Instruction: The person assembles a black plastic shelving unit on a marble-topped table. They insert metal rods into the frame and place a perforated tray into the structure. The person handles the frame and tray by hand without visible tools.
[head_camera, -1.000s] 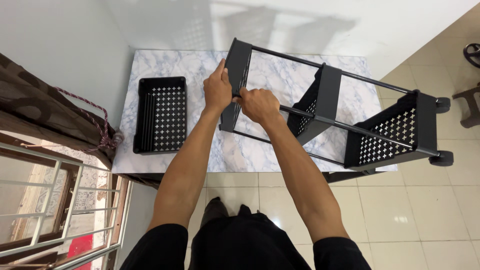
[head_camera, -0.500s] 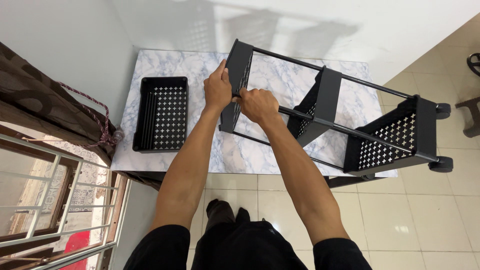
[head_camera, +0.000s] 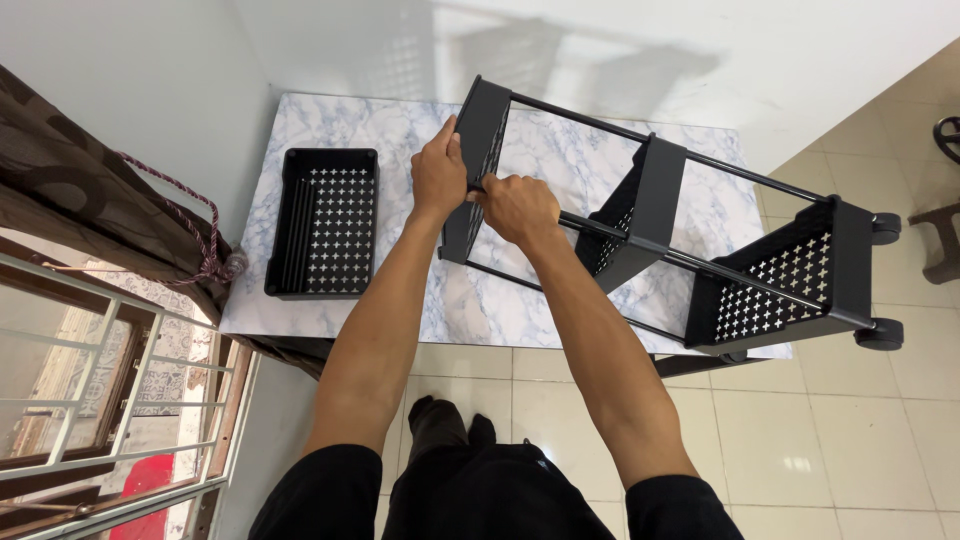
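Both hands are up at the left end of the black metal three-tier trolley frame (head_camera: 660, 225), which lies on its side across the white-and-grey marbled tabletop (head_camera: 370, 120). The left hand (head_camera: 438, 172) is wrapped over the outer edge of the frame's end tray, fingers curled round its rim. The right hand (head_camera: 515, 207) is closed in a fist on the thin black rod (head_camera: 690, 262) just where it meets that tray, and the two hands are almost touching.

The trolley's far end overhangs the right edge of the tabletop, its two small black wheels (head_camera: 880, 334) out over the pale tiled floor (head_camera: 860, 440). Its near rail runs close to the front edge.

Well apart to the left, a loose black perforated rectangular tray (head_camera: 325, 222) sits flat near the left edge, a strip of bare marble between it and the frame. More bare marble shows along the back edge by the white wall (head_camera: 330, 40). A brown curtain with a twisted rope tie (head_camera: 190, 225) hangs just off the front-left corner.
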